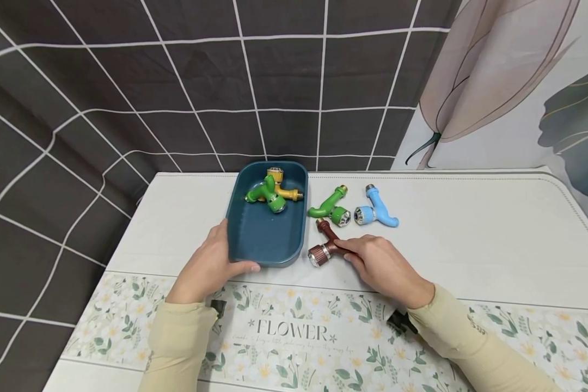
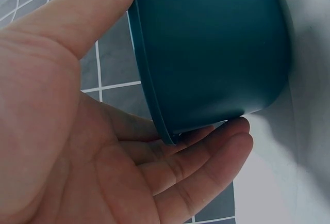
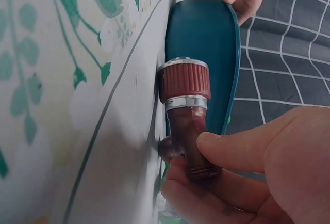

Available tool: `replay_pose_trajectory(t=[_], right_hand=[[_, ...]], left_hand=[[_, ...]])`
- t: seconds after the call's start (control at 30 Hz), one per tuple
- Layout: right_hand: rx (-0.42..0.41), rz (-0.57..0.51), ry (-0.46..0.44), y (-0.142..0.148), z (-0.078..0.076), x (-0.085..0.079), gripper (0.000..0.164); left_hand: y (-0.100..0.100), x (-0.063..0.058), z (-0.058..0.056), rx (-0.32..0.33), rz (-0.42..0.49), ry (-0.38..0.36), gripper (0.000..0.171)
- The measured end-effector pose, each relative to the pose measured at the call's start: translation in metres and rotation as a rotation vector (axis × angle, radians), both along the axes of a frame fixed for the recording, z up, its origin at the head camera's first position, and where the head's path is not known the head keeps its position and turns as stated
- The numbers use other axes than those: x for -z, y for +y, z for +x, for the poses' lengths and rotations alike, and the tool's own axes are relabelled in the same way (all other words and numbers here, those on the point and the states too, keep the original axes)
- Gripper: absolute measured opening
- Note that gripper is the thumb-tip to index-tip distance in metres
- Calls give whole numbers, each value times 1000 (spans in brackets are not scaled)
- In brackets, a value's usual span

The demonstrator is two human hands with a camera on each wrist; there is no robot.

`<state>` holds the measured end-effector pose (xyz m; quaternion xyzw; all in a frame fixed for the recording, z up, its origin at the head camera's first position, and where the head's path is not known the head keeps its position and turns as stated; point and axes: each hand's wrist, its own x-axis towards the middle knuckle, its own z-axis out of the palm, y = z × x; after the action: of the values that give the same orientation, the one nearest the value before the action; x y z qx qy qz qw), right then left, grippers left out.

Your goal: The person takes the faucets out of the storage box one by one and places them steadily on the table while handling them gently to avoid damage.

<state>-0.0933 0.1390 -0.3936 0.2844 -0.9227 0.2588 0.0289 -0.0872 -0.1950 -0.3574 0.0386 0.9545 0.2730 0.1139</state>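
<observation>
My left hand [image 1: 208, 264] holds the near left corner of a dark blue plastic basin [image 1: 267, 239], its thumb at the front rim and its fingers along the left side. Inside the basin lie a green tap [image 1: 267, 193] and a yellow tap [image 1: 286, 193], partly overlapping. Just right of the basin, my right hand [image 1: 384, 267] pinches a dark brown tap [image 1: 329, 246] between thumb and fingers. The right wrist view shows the ribbed knob of the brown tap [image 3: 186, 87] pointing away from the hand. Whether this tap touches the table is hard to tell.
Another green tap [image 1: 329, 207] and a light blue tap [image 1: 378, 209] lie on the white table covering [image 1: 470, 234] beyond the right hand. A dark grid-patterned cloth [image 1: 201, 76] hangs behind and to the left. Floral print [image 1: 304, 348] runs along the front.
</observation>
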Motion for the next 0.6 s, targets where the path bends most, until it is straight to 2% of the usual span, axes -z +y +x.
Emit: replay_pose_trajectory(t=[0.6], right_hand=[[6, -9, -57, 1, -2, 1, 36]], left_hand=[[1, 0, 0, 3, 3, 6, 125]])
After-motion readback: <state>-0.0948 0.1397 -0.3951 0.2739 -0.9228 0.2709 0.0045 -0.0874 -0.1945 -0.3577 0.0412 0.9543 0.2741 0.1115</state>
